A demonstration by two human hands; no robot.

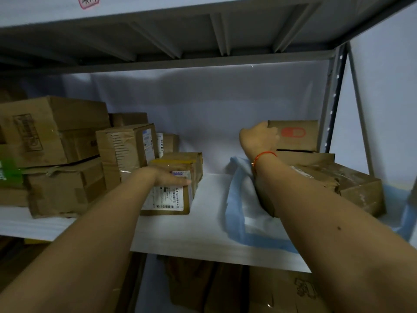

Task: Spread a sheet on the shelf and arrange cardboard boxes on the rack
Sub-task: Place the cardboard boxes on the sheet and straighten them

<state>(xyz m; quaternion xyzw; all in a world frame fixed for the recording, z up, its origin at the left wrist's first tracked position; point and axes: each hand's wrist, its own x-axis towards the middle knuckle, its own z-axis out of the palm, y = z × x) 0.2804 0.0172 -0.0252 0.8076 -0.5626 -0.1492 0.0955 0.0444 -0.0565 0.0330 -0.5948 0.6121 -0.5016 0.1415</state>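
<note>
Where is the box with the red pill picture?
The brown cardboard box with the red pill mark sits on the shelf's right side, atop other boxes near the grey metal post, gripped by the right hand.

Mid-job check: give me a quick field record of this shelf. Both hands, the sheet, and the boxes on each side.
left hand: rests flat on the labelled box, fingers straight
right hand: grips the left edge of the red-logo box
red-logo box: on top of the right stack
blue sheet: bunched and rumpled, partly under the right stack
left boxes: stacked at the shelf's left end
shelf: white surface bare between the labelled box and the sheet
</note>
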